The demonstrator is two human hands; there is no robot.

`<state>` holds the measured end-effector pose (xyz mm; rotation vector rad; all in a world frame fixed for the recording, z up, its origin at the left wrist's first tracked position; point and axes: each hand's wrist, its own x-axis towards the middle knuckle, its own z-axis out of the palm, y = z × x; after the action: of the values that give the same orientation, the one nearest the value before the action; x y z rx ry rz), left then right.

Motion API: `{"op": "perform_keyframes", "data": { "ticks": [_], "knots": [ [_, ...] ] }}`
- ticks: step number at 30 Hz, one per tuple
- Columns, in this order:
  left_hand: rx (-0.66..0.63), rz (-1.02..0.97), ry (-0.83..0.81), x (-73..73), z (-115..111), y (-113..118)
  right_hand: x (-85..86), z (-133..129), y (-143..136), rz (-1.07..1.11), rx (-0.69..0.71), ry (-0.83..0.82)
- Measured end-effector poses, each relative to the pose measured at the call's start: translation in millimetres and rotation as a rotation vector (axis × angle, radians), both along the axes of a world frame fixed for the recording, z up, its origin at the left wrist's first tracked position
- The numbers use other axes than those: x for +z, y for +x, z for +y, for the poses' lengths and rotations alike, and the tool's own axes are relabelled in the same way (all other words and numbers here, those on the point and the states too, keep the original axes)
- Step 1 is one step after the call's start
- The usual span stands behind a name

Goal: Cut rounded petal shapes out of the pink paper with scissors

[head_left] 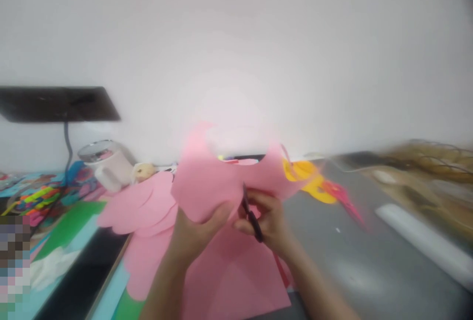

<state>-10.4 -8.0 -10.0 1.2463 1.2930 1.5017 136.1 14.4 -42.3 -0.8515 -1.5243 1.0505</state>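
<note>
A large pink paper sheet [207, 177] with a rounded notch in its top edge is held up in front of me. My left hand [199, 226] grips its lower left edge, thumb on the near face. In my right hand [268, 216] are dark-handled scissors [253, 219], their blades at the middle of the sheet's lower part. More pink paper [236, 280] lies beneath both hands. Rounded pink paper pieces [144, 202] overlap in a pile to the left.
Yellow paper shapes [314, 182] and a pink object [343, 199] lie on the grey table [354, 266] at right, near a white roll [424, 241]. At left stand a white mug [113, 165], a dark panel [59, 104] and craft supplies [37, 202].
</note>
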Motion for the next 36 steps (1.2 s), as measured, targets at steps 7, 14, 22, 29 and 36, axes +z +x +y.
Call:
{"op": "perform_keyframes", "data": {
  "ticks": [7, 14, 22, 29, 36],
  "knots": [
    [-0.061, -0.007, -0.011, 6.9, -4, 2, 7.5, 1, 4, -0.044, -0.009, 0.103],
    [0.022, 0.05, -0.026, 1.5, -1, -1, 2.9, -3, -6, 0.159, 0.235, -0.132],
    [-0.026, 0.015, -0.02, 4.6, -1, 0, 3.7, -5, -7, 0.165, 0.22, -0.192],
    [-0.008, -0.059, -0.017, 3.0, -1, 0, 2.3, -5, -6, 0.152, 0.213, -0.195],
    [-0.006, -0.08, -0.029, -1.6, 1, -3, -1.0, -4, -7, 0.169, 0.224, -0.19]
  ]
}}
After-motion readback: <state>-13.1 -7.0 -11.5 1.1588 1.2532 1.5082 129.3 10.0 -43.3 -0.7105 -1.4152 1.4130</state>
